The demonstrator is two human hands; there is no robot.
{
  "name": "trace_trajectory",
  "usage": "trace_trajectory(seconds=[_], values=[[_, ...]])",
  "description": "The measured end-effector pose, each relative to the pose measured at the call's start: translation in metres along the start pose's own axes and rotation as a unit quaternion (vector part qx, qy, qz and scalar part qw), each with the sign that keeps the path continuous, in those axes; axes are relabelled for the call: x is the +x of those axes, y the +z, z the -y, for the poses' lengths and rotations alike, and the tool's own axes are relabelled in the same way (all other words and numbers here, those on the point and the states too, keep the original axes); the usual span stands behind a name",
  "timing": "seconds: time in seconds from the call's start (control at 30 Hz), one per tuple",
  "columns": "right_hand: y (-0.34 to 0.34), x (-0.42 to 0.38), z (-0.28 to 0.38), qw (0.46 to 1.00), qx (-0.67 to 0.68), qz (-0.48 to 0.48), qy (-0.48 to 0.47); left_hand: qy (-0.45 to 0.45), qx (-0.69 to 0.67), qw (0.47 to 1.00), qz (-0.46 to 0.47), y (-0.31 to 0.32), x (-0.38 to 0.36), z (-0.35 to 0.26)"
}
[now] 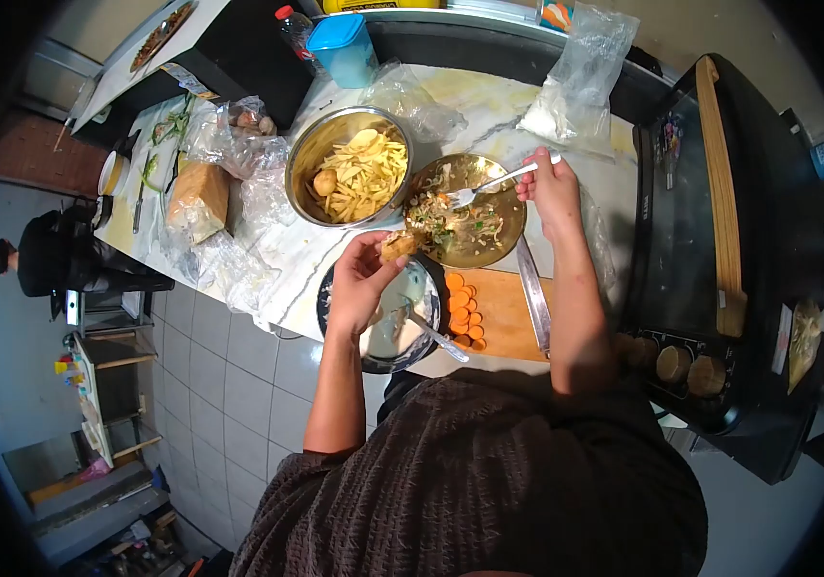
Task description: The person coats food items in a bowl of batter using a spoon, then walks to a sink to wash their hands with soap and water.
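Note:
My left hand (364,279) is closed on a small browned piece of food (397,246), held over the gap between a dark bowl and a gold plate. In my right hand (554,192) is a silver fork (500,181), its tines in the chopped food mix (441,216) on the gold plate (497,252). Below my left hand sits the dark bowl (436,313) of white batter, with a spoon (436,338) resting in it. A metal pot (299,159) of cut potatoes (369,173) stands behind my left hand.
Carrot slices (460,308) and a knife (532,298) lie on a wooden board (506,313). Bread (199,197) in plastic is at the left. A blue-lidded container (343,48) stands behind. The black oven (710,240) is at the right. Another person (56,252) is far left.

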State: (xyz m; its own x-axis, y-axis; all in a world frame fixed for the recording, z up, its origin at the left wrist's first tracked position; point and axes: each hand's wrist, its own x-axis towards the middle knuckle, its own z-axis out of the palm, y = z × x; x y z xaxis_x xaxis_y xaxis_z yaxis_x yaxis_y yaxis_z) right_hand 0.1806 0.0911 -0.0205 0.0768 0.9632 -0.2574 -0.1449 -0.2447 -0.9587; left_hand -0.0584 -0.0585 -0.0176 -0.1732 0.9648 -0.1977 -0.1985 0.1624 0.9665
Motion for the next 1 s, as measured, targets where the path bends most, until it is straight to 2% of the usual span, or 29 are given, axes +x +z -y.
trace_trajectory(seconds=[0.33, 0.4, 0.53, 0.6, 0.63, 0.7, 0.73, 0.97, 1.0], values=[[-0.011, -0.046, 0.068, 0.992, 0.037, -0.013, -0.118, 0.008, 0.026, 0.995, 0.097, 0.041, 0.046, -0.002], [-0.014, -0.052, 0.069, 0.983, 0.044, 0.025, -0.179, 0.023, 0.025, 0.993, 0.113, 0.045, 0.049, -0.003], [-0.019, -0.061, 0.066, 0.969, 0.039, 0.058, -0.237, 0.0, -0.038, 0.992, 0.124, 0.052, 0.044, -0.017], [-0.024, -0.067, 0.064, 0.94, 0.047, 0.113, -0.317, -0.001, -0.058, 0.991, 0.121, 0.053, 0.041, -0.025], [-0.026, -0.068, 0.063, 0.94, 0.047, 0.116, -0.316, -0.003, -0.078, 0.989, 0.122, 0.053, 0.04, -0.029], [-0.03, -0.07, 0.062, 0.865, 0.029, 0.188, -0.464, -0.006, -0.082, 0.988, 0.127, 0.052, 0.039, -0.037], [-0.031, -0.074, 0.065, 0.851, 0.031, 0.198, -0.486, -0.012, -0.087, 0.987, 0.134, 0.051, 0.038, -0.039], [-0.037, -0.083, 0.073, 0.838, 0.053, 0.215, -0.499, 0.014, -0.065, 0.986, 0.15, 0.05, 0.033, -0.052], [-0.037, -0.086, 0.079, 0.818, -0.017, 0.219, -0.532, 0.013, -0.064, 0.987, 0.15, 0.05, 0.033, -0.051]])
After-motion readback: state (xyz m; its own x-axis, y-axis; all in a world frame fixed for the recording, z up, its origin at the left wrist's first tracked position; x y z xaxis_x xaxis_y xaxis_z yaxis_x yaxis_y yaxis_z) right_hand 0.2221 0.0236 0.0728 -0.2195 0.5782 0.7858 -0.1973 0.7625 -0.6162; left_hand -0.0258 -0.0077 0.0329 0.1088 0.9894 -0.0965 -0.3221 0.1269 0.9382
